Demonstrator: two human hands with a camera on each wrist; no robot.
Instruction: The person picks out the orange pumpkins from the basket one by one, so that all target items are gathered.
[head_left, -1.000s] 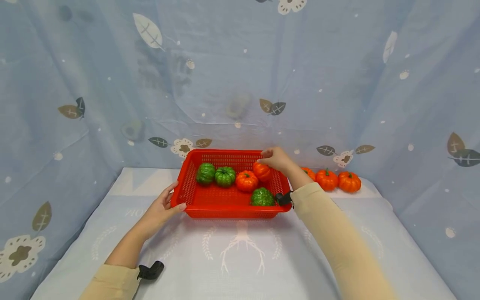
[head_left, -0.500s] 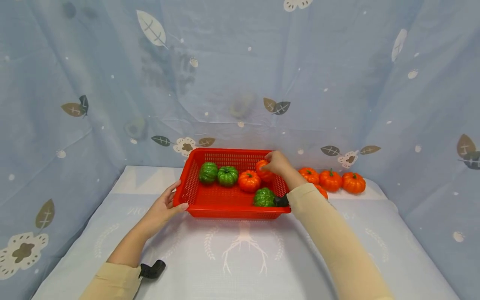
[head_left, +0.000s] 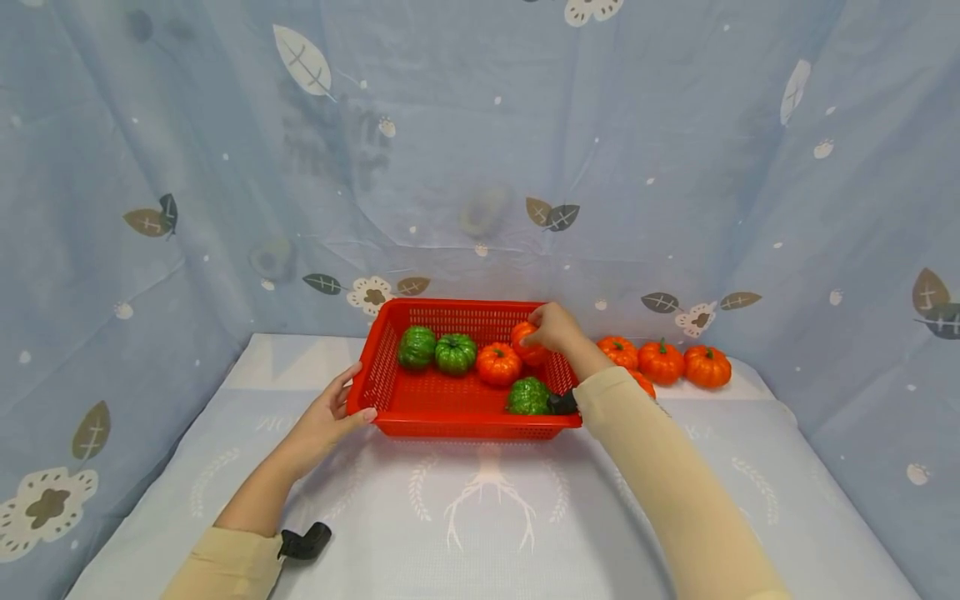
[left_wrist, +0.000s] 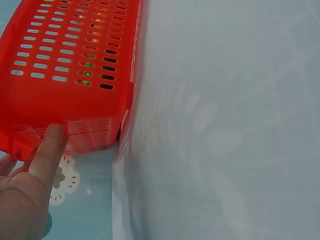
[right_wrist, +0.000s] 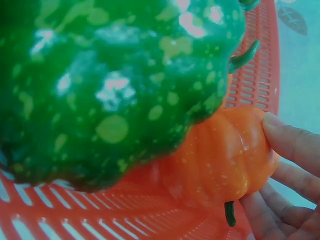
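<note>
A red plastic basket (head_left: 442,427) with slotted walls stands on the table. At its left end my left hand (head_left: 318,425) touches the corner with straight fingers, the thumb near the front rim; in the left wrist view a finger (left_wrist: 48,155) lies against the wall. My right hand (head_left: 557,327) reaches into the back right corner and pinches a small orange pumpkin (right_wrist: 225,155), thumb on one side and fingers on the other. Beside it sits another orange pumpkin (head_left: 498,364). Two green pumpkins (head_left: 455,354) stand to the left, and a green pumpkin (head_left: 528,396) lies at the front right.
Several orange pumpkins (head_left: 662,362) stand on the table right of the basket, one partly hidden by the right sleeve (head_left: 660,450). A patterned cloth (head_left: 480,183) hangs behind. The white tablecloth (head_left: 420,533) stretches in front of the basket.
From above the orange pumpkin, my right hand has come down a little and its fingers have closed on the fruit's side. The left hand stays at the basket's corner. The view has shifted slightly.
</note>
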